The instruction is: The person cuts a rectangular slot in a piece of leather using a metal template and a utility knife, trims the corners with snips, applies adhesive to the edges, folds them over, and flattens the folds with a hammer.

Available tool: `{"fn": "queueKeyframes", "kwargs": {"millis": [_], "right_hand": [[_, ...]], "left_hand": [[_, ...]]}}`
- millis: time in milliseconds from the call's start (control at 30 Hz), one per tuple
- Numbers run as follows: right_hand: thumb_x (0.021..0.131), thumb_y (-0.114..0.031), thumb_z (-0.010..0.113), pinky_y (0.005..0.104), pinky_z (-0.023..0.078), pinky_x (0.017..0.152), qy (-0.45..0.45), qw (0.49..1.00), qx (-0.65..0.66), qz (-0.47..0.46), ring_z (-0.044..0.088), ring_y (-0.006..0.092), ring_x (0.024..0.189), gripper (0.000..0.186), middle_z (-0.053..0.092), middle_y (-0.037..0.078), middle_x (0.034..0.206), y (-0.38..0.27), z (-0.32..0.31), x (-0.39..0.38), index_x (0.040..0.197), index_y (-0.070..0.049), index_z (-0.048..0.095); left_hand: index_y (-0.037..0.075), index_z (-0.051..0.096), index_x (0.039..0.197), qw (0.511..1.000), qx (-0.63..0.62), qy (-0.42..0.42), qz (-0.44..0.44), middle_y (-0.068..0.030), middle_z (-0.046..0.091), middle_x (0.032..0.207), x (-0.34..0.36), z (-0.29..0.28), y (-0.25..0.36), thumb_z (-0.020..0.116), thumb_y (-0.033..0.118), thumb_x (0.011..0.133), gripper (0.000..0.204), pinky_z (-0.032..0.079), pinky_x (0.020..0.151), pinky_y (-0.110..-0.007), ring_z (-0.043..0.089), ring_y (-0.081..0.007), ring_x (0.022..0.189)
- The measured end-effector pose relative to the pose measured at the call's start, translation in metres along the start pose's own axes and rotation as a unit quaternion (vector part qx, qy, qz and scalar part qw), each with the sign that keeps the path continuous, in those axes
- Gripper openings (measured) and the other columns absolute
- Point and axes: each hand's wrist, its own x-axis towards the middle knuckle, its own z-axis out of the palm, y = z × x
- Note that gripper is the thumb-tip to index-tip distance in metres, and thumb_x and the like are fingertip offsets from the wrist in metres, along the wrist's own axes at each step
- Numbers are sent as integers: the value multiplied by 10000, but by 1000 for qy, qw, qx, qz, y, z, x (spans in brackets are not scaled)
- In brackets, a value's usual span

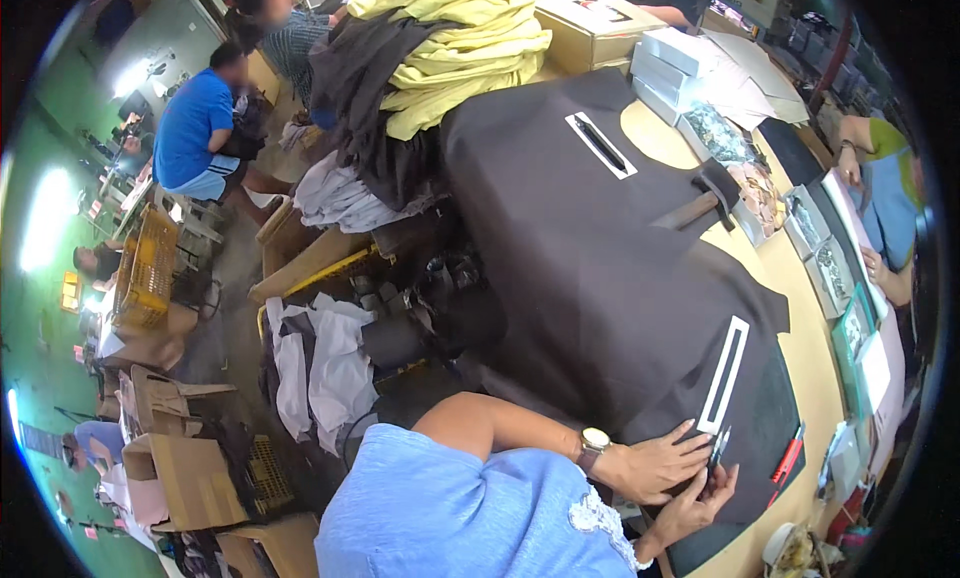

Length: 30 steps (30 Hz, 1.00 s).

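Note:
A dark brown sheet of material (590, 308) spreads over the table in front of me. My left hand (655, 468), with a watch at its wrist, lies flat on the sheet's near part, fingers stretched out. Just beside it, my right hand (695, 508) is closed round a slim, pen-like tool (720, 446), whose kind I cannot make out. The tool's tip is by the near end of a white slotted strip (724, 376) lying on the sheet. Farther off, a second white strip (600, 146) frames a black slot or zipper.
A hammer (690, 213) rests on the sheet's right side. A red cutter-like tool (787, 468) lies on a dark mat (780, 408). Small boxes of metal parts (828, 276) line the right. Yellow cloth (470, 53) is piled at the back. Other people sit and stand around.

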Motion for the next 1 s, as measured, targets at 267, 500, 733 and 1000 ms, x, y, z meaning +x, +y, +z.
{"fn": "queueKeyframes", "kwargs": {"millis": [267,500,733,1000], "right_hand": [[862,-36,540,382,436,894,86,978,-188,-7,577,312,1009,405,578,216,1126,48,-35,2,1253,42,467],[811,-2,584,401,442,871,99,979,-176,-2,584,315,1003,427,610,198,1073,27,-23,6,1227,32,495],[786,1,593,401,454,838,132,971,-196,35,609,323,927,414,627,195,1006,26,-29,8,1195,19,528],[791,-23,596,405,430,852,186,963,-193,-35,581,327,961,369,605,172,1054,4,-19,11,1155,14,544]], "left_hand": [[-13,519,1206,939,182,175,-234,-232,445,1309,-7,-145,-70,580,344,832,521,233,1035,-554,345,-418,1267],[75,656,1044,856,314,185,-367,-108,603,1158,-80,-157,-148,569,233,861,257,312,1002,-529,487,-320,1166],[44,665,958,901,306,201,-233,-111,650,1012,-17,-194,-163,576,124,849,162,455,838,-392,601,-284,939],[61,453,1310,985,140,-70,-72,-191,390,1383,41,-127,-70,625,399,814,624,211,1060,-538,314,-363,1310]]}}
